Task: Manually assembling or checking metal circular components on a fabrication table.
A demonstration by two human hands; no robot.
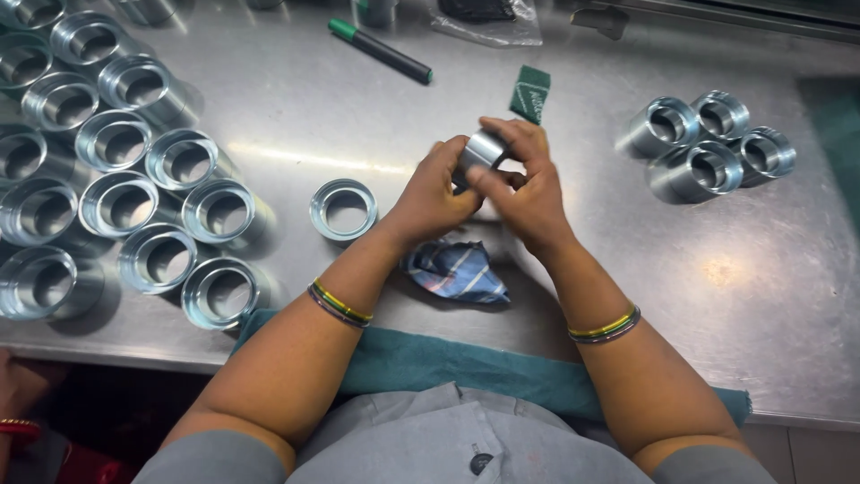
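Note:
Both my hands meet over the middle of the steel table, gripping one shiny metal ring-shaped sleeve. My left hand holds it from the left side. My right hand wraps over its top and right side, with fingers pressed on its front. Most of the sleeve is hidden by my fingers. A crumpled blue striped cloth lies on the table just below my hands. One single metal ring stands to the left of my left hand.
Several upright metal rings crowd the left of the table. Another small group of rings lies on its side at the right. A green-capped black marker, a green abrasive pad and a plastic bag lie beyond my hands. A teal cloth drapes the near edge.

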